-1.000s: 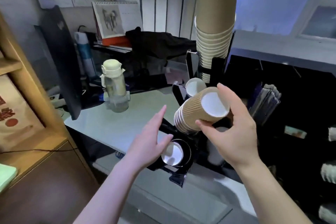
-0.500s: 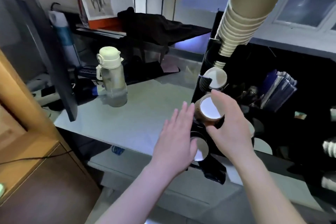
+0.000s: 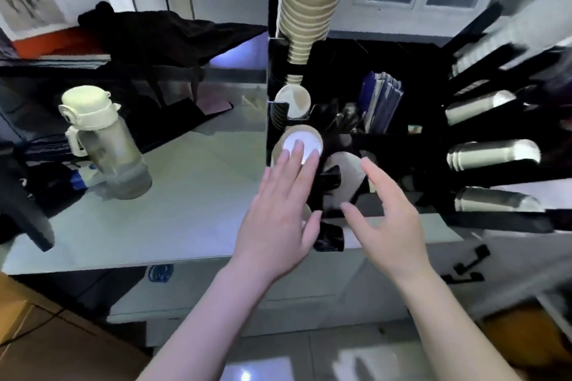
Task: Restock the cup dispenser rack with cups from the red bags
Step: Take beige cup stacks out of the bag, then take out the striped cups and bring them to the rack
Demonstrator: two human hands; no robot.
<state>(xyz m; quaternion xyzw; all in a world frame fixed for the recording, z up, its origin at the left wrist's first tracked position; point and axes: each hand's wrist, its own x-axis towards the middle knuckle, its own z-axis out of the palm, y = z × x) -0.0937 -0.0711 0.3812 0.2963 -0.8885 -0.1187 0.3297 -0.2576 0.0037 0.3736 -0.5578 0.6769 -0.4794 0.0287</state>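
Cups: brown ribbed cup stack (image 3: 298,145), base up, seated in a slot of the black dispenser rack (image 3: 337,120), just past centre toward 12 o'clock.
Left hand (image 3: 278,213): fingers straight, tips pressing flat on the stack's white base; grasps nothing.
Right hand (image 3: 390,226): released, fingers spread and relaxed, hovering at 3 o'clock of the stack, touching nothing that shows.
Neighbouring slots: smaller cup (image 3: 292,97) at 12 o'clock of the pressed stack; tall stack (image 3: 309,0) rising beyond it to the frame's top.
Rack contents: dark blue packets (image 3: 382,102) at 2 o'clock; silvery sleeves (image 3: 492,155) lying sideways at 3 o'clock.
Surroundings: pale counter (image 3: 185,195); lidded water bottle (image 3: 102,145) at 9 o'clock; dark cloth (image 3: 161,31) at 11 o'clock.
Red bags: not in view.
Risk: off-centre pressing could likely tilt or jam the stack in its slot, or crush the upper cups; the hovering right hand may knock adjacent stock.
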